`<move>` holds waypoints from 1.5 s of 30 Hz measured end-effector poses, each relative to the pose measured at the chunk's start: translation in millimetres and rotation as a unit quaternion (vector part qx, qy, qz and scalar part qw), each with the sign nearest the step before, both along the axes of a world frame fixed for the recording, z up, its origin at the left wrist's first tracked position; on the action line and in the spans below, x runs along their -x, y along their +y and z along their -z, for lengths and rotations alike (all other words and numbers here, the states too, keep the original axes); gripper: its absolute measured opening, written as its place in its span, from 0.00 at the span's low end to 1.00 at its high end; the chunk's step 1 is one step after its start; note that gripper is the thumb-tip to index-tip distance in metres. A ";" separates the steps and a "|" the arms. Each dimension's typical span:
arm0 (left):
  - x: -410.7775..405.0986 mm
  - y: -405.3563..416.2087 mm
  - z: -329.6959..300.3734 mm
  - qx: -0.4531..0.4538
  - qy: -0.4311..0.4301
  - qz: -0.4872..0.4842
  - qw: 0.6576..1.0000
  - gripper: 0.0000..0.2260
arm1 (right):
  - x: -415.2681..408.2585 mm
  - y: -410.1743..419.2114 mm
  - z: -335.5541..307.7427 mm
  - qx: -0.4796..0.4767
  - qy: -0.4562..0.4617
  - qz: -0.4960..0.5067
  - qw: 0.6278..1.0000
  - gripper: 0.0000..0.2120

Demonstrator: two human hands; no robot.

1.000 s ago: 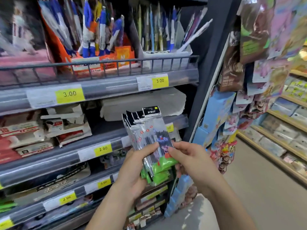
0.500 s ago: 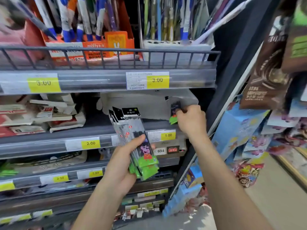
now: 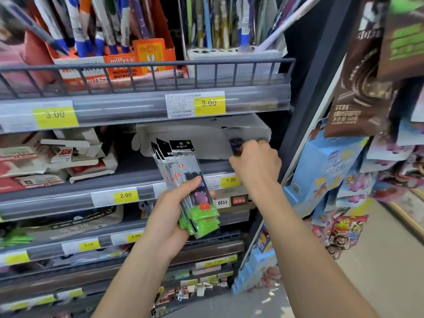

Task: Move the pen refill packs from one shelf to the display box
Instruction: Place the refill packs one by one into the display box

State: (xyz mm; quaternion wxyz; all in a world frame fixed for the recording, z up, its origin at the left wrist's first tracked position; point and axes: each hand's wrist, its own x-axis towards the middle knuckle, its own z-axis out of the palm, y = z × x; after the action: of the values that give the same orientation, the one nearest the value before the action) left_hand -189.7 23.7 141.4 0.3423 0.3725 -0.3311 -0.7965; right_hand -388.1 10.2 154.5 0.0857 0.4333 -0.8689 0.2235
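My left hand (image 3: 171,222) grips a fanned stack of pen refill packs (image 3: 183,180), clear sleeves with black headers and green cartoon bottoms, held upright in front of the shelf edge. My right hand (image 3: 255,162) is closed on a single refill pack (image 3: 236,145), pressed against the front of the white display box (image 3: 202,143) on the second shelf. Only the dark top of that pack and a bit of green under the fingers show.
A wire rail (image 3: 146,74) fronts the top shelf of pens. Red-and-white boxes (image 3: 57,161) lie left of the display box. Price strips (image 3: 126,195) line the shelf edges. Hanging packets (image 3: 367,88) and blue boxes (image 3: 325,168) crowd the right side.
My right hand left the stack with one pack, reached up to the white box and now holds the pack lower against its front. My left hand keeps the stack nearly still.
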 end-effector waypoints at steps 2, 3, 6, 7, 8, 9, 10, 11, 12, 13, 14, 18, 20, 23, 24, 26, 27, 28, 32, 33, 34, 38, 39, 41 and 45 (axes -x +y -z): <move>0.5 -0.7 -0.7 0.000 0.003 0.003 1.000 0.06 | 1.7 -2.0 0.7 -0.001 0.003 0.017 1.000 0.13; 0.8 -1.0 -1.7 -0.003 0.004 0.005 1.000 0.09 | 1.4 -2.3 1.3 -0.001 0.010 0.026 1.000 0.13; 0.8 -2.5 -2.9 -0.008 0.006 0.007 1.000 0.14 | 0.5 -2.7 2.4 -0.004 0.027 0.042 0.999 0.10; 1.2 -2.5 -4.7 -0.013 0.009 0.007 1.000 0.15 | 0.6 -2.0 2.7 0.001 0.027 0.043 0.999 0.09; 2.0 -3.3 -5.2 -0.015 0.011 0.009 1.000 0.17 | 0.1 0.3 2.5 0.012 0.024 0.039 0.999 0.09; 3.0 -3.2 -7.4 -0.021 0.013 0.012 1.000 0.18 | -2.7 4.7 1.1 0.034 0.017 0.027 0.999 0.10; 4.2 -4.3 -8.2 -0.026 0.014 0.012 0.999 0.19 | -7.8 10.4 0.0 0.066 0.001 0.007 0.998 0.11; 5.5 -4.7 -10.5 -0.032 0.014 0.011 0.999 0.21 | -15.2 18.1 0.1 0.105 -0.036 -0.023 0.994 0.10; 6.9 -6.6 -11.0 -0.034 0.014 0.010 0.999 0.21 | -24.9 27.6 0.4 0.137 -0.104 -0.060 0.983 0.10; 8.5 -8.2 -12.3 -0.036 0.014 0.016 0.999 0.20 | -36.1 37.8 0.1 0.152 -0.197 -0.100 0.963 0.09; 9.8 -11.0 -12.0 -0.034 0.020 0.025 0.999 0.17 | -47.4 47.1 -0.6 0.147 -0.294 -0.136 0.935 0.10; 10.6 -17.1 -8.8 -0.043 0.062 0.039 0.996 0.11 | -63.3 67.0 0.2 0.097 -0.453 -0.189 0.866 0.11; 9.9 -18.5 -5.5 -0.036 0.068 0.033 0.997 0.16 | -59.8 70.3 -3.8 0.108 -0.478 -0.175 0.854 0.14; 9.4 -20.4 -3.9 -0.028 0.056 0.034 0.997 0.20 | -56.3 74.3 -7.3 0.112 -0.515 -0.175 0.832 0.15; 8.7 -21.5 -3.3 -0.026 0.053 0.037 0.998 0.20 | -56.1 75.2 -7.4 0.116 -0.520 -0.180 0.827 0.15; 7.7 -23.1 -3.2 -0.023 0.051 0.040 0.998 0.18 | -55.7 76.4 -5.8 0.127 -0.528 -0.188 0.819 0.15; 7.3 -24.0 -2.3 -0.020 0.048 0.036 0.998 0.15 | -55.4 76.8 -5.1 0.131 -0.525 -0.190 0.819 0.16; 7.1 -25.4 -0.7 -0.017 0.043 0.028 0.999 0.12 | -55.0 77.5 -4.8 0.133 -0.520 -0.191 0.822 0.16; 7.7 -26.9 1.4 -0.015 0.036 -0.005 0.999 0.08 | -53.6 78.5 -1.6 0.132 -0.520 -0.194 0.821 0.20; 7.8 -27.0 1.0 -0.016 0.036 -0.010 0.999 0.08 | -52.9 78.4 -0.9 0.128 -0.525 -0.194 0.819 0.20; 7.5 -27.2 0.9 -0.016 0.035 -0.013 0.999 0.09 | -52.2 78.4 -0.6 0.122 -0.527 -0.194 0.819 0.20; 7.3 -28.8 -0.8 -0.013 0.033 -0.006 0.999 0.18 | -49.0 75.4 2.0 0.125 -0.536 -0.186 0.814 0.19; 7.2 -29.7 -1.5 -0.013 0.035 -0.002 0.999 0.18 | -48.0 72.5 2.4 0.142 -0.542 -0.178 0.809 0.19; 5.4 -32.2 -2.3 -0.013 0.043 0.000 0.999 0.18 | -43.9 62.1 0.4 0.184 -0.543 -0.145 0.806 0.18; 1.2 -37.0 2.4 -0.034 0.087 -0.025 0.995 0.11 | -27.6 27.7 -8.4 0.211 -0.414 -0.048 0.884 0.18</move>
State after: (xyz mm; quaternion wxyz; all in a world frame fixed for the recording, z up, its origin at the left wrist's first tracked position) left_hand -190.9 -13.3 139.0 0.3768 0.3211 -0.2635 -0.8280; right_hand -360.5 37.9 162.8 -0.2038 0.3144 -0.7356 0.5644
